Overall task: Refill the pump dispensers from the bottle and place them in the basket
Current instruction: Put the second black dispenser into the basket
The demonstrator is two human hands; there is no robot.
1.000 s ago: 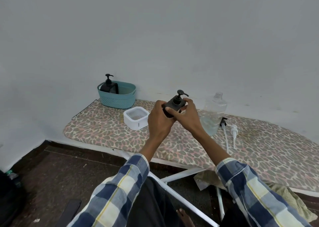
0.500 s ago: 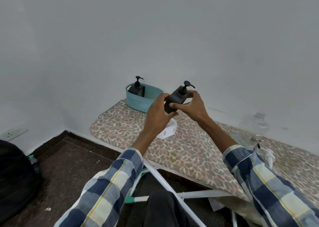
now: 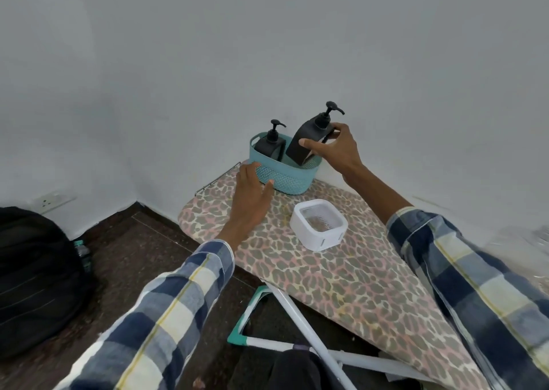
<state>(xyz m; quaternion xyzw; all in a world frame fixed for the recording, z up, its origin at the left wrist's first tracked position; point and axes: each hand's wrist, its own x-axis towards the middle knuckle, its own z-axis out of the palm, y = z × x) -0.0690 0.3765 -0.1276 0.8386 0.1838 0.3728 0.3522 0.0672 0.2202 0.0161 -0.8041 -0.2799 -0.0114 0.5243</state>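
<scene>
Basket (image 3: 292, 179), the teal perforated one, sits at the far end of the leopard-print ironing board (image 3: 341, 274), against the wall. 2 black pump dispensers show there: the taller dispenser (image 3: 309, 140) tilts with its base inside the basket's right side, and the shorter dispenser (image 3: 269, 146) stands upright in the left side. Your right hand (image 3: 335, 152) grips the taller one, thumb on its front, fingers curled round the back. Your left hand (image 3: 251, 187) rests against the basket's near wall, fingers straight. Nearer you on the board sits a white square container (image 3: 319, 226).
</scene>
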